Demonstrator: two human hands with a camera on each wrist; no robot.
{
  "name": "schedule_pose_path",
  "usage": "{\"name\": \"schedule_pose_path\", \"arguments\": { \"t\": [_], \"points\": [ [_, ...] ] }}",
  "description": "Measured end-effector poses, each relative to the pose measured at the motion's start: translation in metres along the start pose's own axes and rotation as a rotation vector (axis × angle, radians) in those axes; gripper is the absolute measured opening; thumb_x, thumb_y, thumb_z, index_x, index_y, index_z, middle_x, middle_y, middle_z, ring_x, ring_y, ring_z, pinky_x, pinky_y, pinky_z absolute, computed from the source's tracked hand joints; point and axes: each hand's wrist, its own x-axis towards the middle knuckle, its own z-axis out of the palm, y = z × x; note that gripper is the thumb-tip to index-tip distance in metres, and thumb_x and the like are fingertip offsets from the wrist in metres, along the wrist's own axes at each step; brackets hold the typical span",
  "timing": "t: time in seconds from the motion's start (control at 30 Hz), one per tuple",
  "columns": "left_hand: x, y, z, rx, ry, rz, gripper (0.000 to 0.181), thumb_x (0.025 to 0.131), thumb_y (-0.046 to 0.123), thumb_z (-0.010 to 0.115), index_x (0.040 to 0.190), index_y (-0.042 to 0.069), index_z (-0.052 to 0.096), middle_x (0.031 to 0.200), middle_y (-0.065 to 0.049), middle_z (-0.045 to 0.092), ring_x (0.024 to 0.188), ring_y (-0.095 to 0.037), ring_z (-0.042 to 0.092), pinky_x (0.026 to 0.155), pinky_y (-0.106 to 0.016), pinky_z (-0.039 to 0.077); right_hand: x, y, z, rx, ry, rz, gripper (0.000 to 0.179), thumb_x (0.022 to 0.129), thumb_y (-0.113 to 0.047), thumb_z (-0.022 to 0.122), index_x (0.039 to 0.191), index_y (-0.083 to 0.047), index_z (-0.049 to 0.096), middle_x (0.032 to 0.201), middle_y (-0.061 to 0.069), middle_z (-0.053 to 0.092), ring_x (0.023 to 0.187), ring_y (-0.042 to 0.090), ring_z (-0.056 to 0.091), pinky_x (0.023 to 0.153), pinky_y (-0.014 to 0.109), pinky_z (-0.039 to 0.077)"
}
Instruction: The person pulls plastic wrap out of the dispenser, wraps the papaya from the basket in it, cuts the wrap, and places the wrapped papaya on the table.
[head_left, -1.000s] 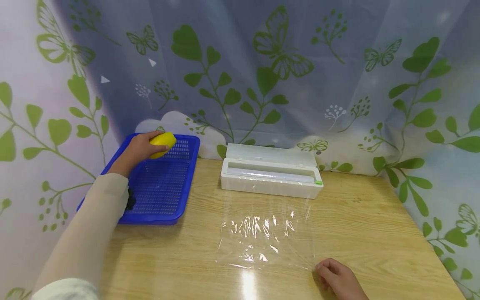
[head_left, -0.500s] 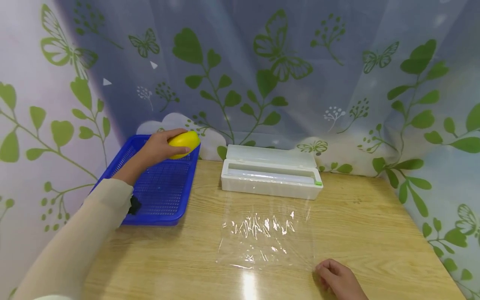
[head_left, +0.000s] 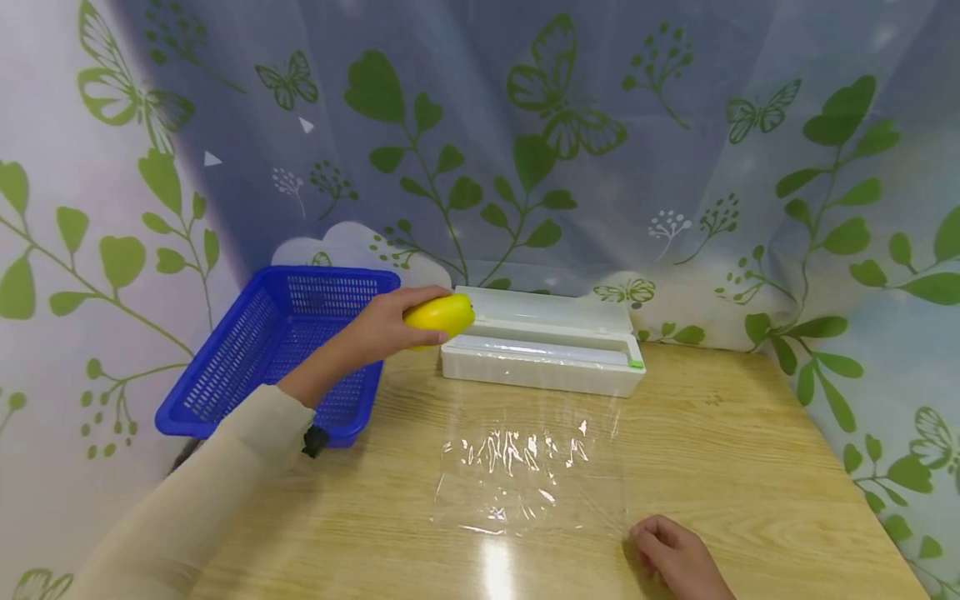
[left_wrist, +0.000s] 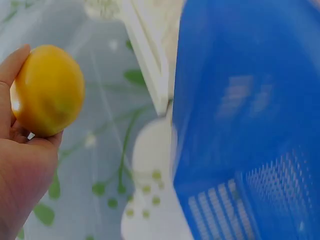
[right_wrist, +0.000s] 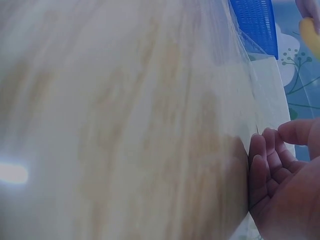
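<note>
My left hand [head_left: 393,323] grips a smooth yellow oval fruit [head_left: 442,315] above the left end of the white cling film box [head_left: 540,377]. In the left wrist view the fingers and thumb wrap round the fruit [left_wrist: 50,90]. A sheet of clear cling film [head_left: 528,475] runs from the box toward me over the table. My right hand [head_left: 678,557] rests on the table at the film's near right corner. Its thumb and index finger pinch the film's edge, as the right wrist view shows beside the right hand [right_wrist: 287,175].
A blue plastic basket [head_left: 375,400] stands at the left, partly behind my left forearm. The box's translucent lid [head_left: 543,308] is raised against the patterned curtain [head_left: 480,167]. A small green piece [head_left: 637,364] sits at the box's right end. Wood-grain table [head_left: 750,442] extends to the right.
My left hand has carried the yellow fruit rightward, from over the blue basket to the left end of the film box. My right hand and the film have stayed in place.
</note>
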Motion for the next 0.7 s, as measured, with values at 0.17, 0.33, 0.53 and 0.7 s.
{"name": "schedule_pose_path", "arguments": {
  "t": [0.17, 0.33, 0.53, 0.7],
  "points": [
    [-0.002, 0.010, 0.041, -0.052, -0.027, 0.056, 0.067, 0.084, 0.039, 0.081, 0.145, 0.030, 0.054, 0.135, -0.004, 0.061, 0.103, -0.023, 0.059, 0.083, -0.036, 0.055, -0.001, 0.001, 0.001, 0.025, 0.010, 0.000, 0.019, 0.096, -0.022, 0.061, 0.092, -0.005, 0.066, 0.072, 0.003, 0.060, 0.065, 0.017, 0.054, 0.058, 0.027, 0.042],
    [-0.004, 0.016, 0.085, -0.111, -0.090, 0.095, 0.067, 0.084, 0.036, 0.082, 0.145, 0.026, 0.055, 0.143, -0.004, 0.058, 0.113, -0.021, 0.058, 0.093, -0.037, 0.053, 0.000, 0.003, 0.001, 0.034, 0.025, 0.007, 0.017, 0.095, -0.021, 0.062, 0.091, -0.005, 0.066, 0.072, 0.003, 0.060, 0.064, 0.017, 0.053, 0.056, 0.027, 0.042],
    [-0.005, 0.016, 0.128, -0.140, -0.195, 0.115, 0.064, 0.085, 0.034, 0.082, 0.143, 0.022, 0.057, 0.142, -0.001, 0.059, 0.113, -0.019, 0.057, 0.091, -0.035, 0.051, 0.001, 0.002, 0.000, 0.022, 0.027, -0.011, 0.021, 0.096, -0.026, 0.064, 0.090, -0.005, 0.065, 0.071, 0.003, 0.060, 0.064, 0.017, 0.054, 0.055, 0.027, 0.042],
    [-0.003, 0.012, 0.153, -0.178, -0.264, 0.136, 0.065, 0.085, 0.035, 0.082, 0.144, 0.021, 0.057, 0.144, 0.002, 0.056, 0.116, -0.016, 0.056, 0.092, -0.032, 0.051, 0.001, -0.001, -0.001, 0.013, 0.021, -0.018, 0.023, 0.098, -0.028, 0.063, 0.091, -0.005, 0.064, 0.071, 0.003, 0.060, 0.064, 0.017, 0.054, 0.054, 0.027, 0.042]
  ]
}}
